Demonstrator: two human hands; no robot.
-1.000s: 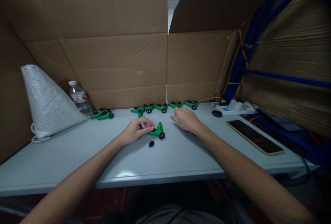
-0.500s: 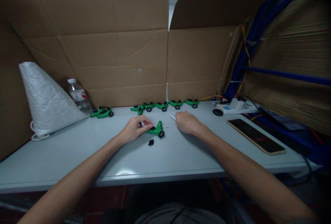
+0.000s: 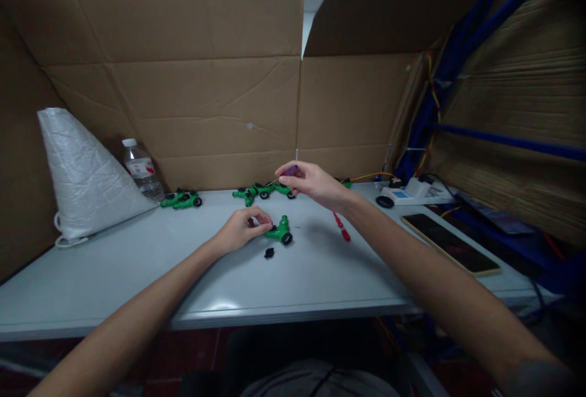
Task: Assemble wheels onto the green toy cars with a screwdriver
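Note:
My left hand (image 3: pixel 242 230) is closed on the left end of a green pipe fitting (image 3: pixel 280 230) with a black ring, which rests on the table. A small black cap (image 3: pixel 269 253) lies just in front of the fitting. My right hand (image 3: pixel 311 182) is raised above the table and holds a small screwdriver (image 3: pixel 291 170) by its purple handle, the thin shaft pointing left. Below that hand a red-handled tool (image 3: pixel 341 227) lies on the table, partly hidden by the wrist. A tiny thin metal piece (image 3: pixel 297 227) lies right of the fitting.
More green fittings (image 3: pixel 263 191) line the back edge, with others (image 3: pixel 183 200) at left. A water bottle (image 3: pixel 143 171) and a silvery wrapped cone (image 3: pixel 86 183) stand on the left. To the right are a phone (image 3: pixel 451 243), a power strip (image 3: pixel 414 190) and a black disc (image 3: pixel 385 201).
My right hand has risen from the table and moved left and back; a purple-handled screwdriver now shows in it. The red-handled tool has come into view. My left hand stays on the fitting.

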